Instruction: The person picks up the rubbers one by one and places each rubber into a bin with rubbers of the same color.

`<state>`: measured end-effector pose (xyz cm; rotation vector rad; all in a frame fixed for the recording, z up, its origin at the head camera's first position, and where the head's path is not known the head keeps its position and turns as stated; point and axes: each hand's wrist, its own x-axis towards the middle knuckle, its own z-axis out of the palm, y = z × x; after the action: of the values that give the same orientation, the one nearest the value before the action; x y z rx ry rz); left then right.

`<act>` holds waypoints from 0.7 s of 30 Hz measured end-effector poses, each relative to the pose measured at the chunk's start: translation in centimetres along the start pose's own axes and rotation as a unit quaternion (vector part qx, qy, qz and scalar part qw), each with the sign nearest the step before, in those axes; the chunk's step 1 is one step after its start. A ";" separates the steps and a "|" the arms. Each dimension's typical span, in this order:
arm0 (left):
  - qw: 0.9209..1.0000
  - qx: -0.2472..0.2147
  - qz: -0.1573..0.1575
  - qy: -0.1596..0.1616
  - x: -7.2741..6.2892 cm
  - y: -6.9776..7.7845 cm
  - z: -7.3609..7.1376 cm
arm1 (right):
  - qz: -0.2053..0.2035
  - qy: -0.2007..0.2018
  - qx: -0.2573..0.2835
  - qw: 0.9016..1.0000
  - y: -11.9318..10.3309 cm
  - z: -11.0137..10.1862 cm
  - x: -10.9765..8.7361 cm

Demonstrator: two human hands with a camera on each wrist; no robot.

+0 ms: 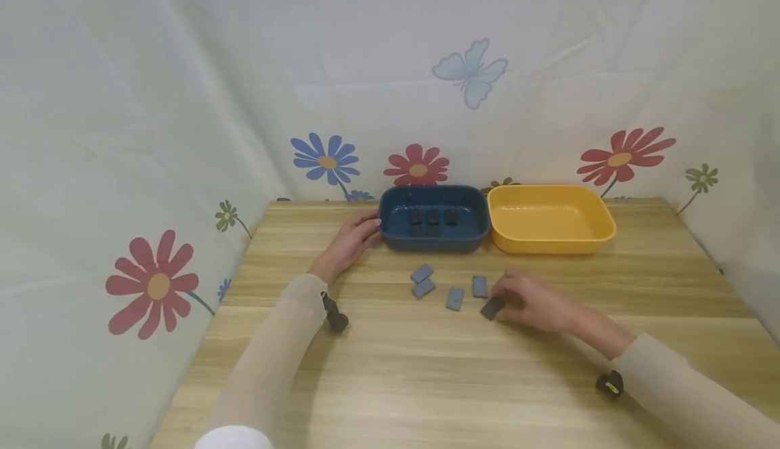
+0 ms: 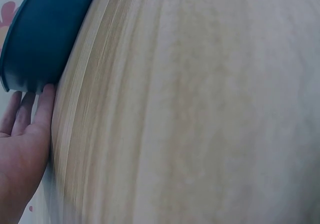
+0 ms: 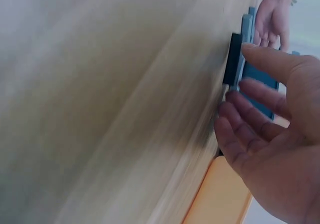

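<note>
My left hand (image 1: 350,242) rests with extended fingers against the left end of the dark blue bin (image 1: 434,244). In the left wrist view, its fingertips (image 2: 47,89) touch the bin's outer wall low down. Several small dark blocks (image 1: 433,217) lie inside that bin. My right hand (image 1: 533,300) pinches a dark grey rectangular block (image 1: 492,308) between thumb and fingers, low over the wooden table. Close to its left, a blue-grey block (image 1: 479,286) lies flat, with another block (image 1: 454,298) farther left.
Two more blue-grey blocks (image 1: 422,273) lie together in front of the blue bin. A yellow bin (image 1: 551,246) with nothing in it stands right beside the blue one, at the table's (image 1: 396,381) back edge. Behind hangs a flowered white cloth (image 1: 365,43).
</note>
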<state>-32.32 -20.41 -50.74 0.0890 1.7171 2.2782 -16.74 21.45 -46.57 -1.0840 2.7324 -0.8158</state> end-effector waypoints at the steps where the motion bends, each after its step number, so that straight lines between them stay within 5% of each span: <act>1: 1.000 -0.001 -0.001 0.001 0.0 0.0 0.0 | 0.007 0.002 -0.003 1.000 -0.2 0.0 -0.1; 6: 1.000 -0.002 -0.005 0.003 0.0 0.0 0.0 | 0.027 0.014 -0.025 0.999 -1.1 0.4 -0.3; 14: 1.000 -0.003 -0.004 0.004 0.1 -0.3 0.1 | -0.014 0.027 -0.060 0.998 -1.5 1.2 -0.3; 21: 1.000 -0.008 0.000 0.008 0.2 -0.2 -0.1 | -0.006 -0.003 -0.027 1.000 -1.7 0.2 0.4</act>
<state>-32.46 -20.36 -50.98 0.0679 1.7059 2.2973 -15.93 20.10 -45.89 -1.1114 2.7606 -0.7421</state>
